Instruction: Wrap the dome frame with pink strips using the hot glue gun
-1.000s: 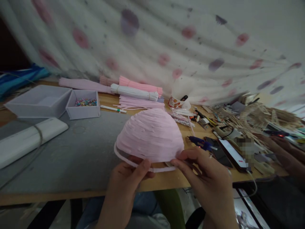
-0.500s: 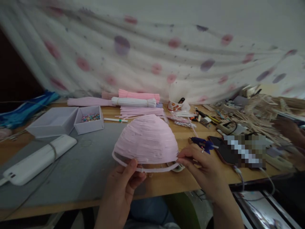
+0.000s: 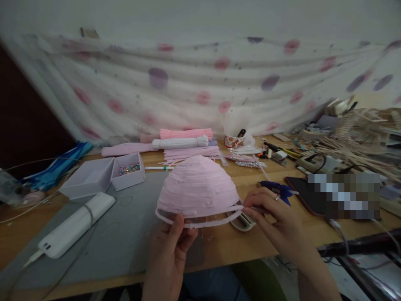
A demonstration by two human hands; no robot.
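A pale pink dome [image 3: 199, 188], covered in rows of fuzzy strips like pipe cleaners, is held over the table's front part. Below its covered part runs a pink-wrapped bottom rim [image 3: 213, 223], with an open gap between the two. My left hand [image 3: 173, 246] grips this rim at the front, thumb on the near side; its other fingers are partly hidden underneath. At the dome's lower right, my right hand [image 3: 272, 219] pinches the end of a pink pipe cleaner [image 3: 238, 208] between thumb and fingertips. A blue glue gun [image 3: 283, 192] lies just behind my right hand.
Bundles of pipe cleaners [image 3: 181, 143] lie at the back. To the left are a box of beads [image 3: 128, 182], a second pale box [image 3: 84, 179] and a white corded device [image 3: 78, 225] on a grey mat [image 3: 125, 251]. A phone [image 3: 305, 194] and thin sticks [image 3: 341, 146] lie right.
My right hand has drawn slightly away from the dome, and more of the pipe cleaner's end shows. My view has shifted; another person's hand at the right edge is out of sight.
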